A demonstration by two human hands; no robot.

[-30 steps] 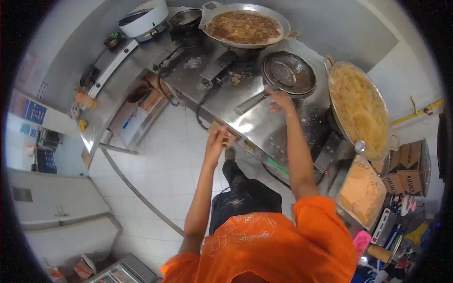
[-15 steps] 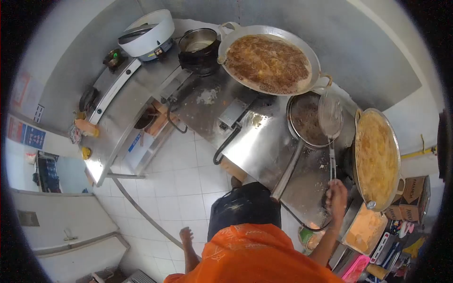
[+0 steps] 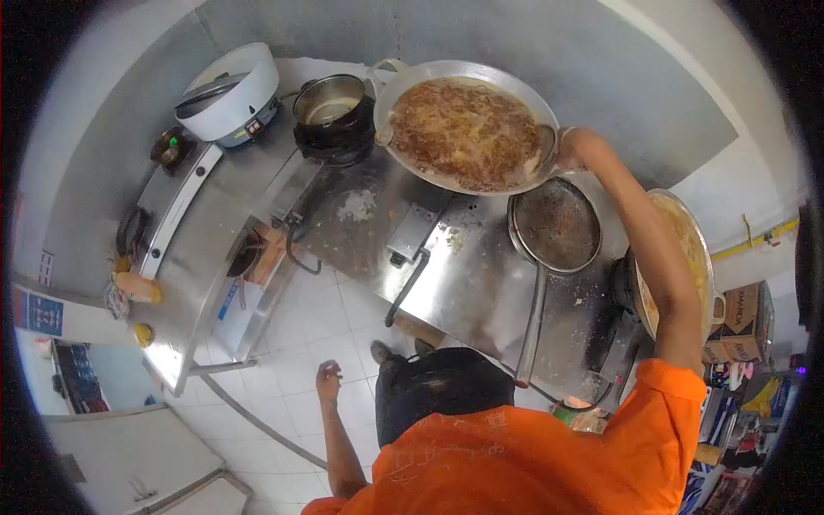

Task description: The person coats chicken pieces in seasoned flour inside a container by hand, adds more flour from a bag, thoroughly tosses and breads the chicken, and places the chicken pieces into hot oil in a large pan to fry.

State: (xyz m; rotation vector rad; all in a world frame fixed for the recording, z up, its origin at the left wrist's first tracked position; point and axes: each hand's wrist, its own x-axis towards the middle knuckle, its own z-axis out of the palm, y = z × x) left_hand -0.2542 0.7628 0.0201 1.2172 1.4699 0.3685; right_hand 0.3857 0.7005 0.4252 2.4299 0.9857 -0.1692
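My right hand [image 3: 580, 149] is closed on the skimmer's handle at the right rim of the big wok [image 3: 412, 75]. Only part of the skimmer [image 3: 547, 146] shows, low in the bubbling brown oil [image 3: 468, 129]; my fingers and the rim hide the rest. Below that rim, a long-handled strainer [image 3: 560, 225] lies over a round pan on the steel counter. My left hand [image 3: 328, 380] hangs over the floor at my side, holding nothing, its fingers loosely bent and apart.
A second wok [image 3: 705, 296] with yellowish oil stands at the right, partly behind my forearm. Left of the big wok are a dark pot [image 3: 330, 129] and a white rice cooker [image 3: 236, 94]. A carton [image 3: 745, 322] sits at far right. A black hose [image 3: 408, 287] loops off the counter's front edge.
My right hand has moved up and forward from the counter's front to the big wok's rim. The skimmer has left its place above the strainer and dipped into the oil. My view has shifted slightly.
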